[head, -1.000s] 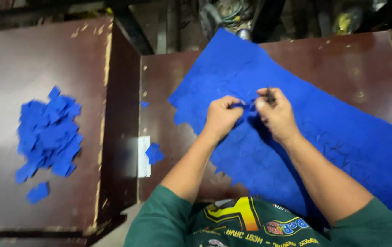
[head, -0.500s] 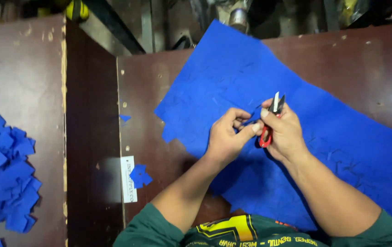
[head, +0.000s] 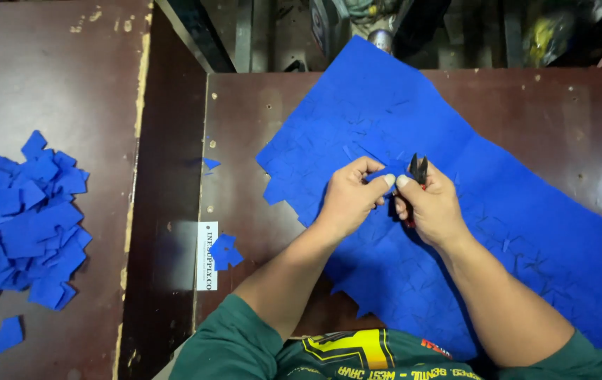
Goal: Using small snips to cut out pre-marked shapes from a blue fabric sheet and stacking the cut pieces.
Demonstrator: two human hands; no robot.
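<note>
Blue sheet material [head: 470, 211] stretches from the upper middle of the frame to the lower right across a brown table [head: 568, 112]. At centre, the left hand [head: 349, 199] pinches its cut edge, while the right hand [head: 431, 207] clasps small dark snips [head: 418, 169], tips up. A pile of blue cut pieces [head: 23, 222] lies at the far left.

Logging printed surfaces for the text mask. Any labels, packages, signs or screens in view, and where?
Label: narrow white upright strip with dark print, stuck at the left edge of the brown table, beside loose blue scraps.
Shirt print: yellow and white graphic on green, bottom edge.
No packages, signs or screens.
</note>
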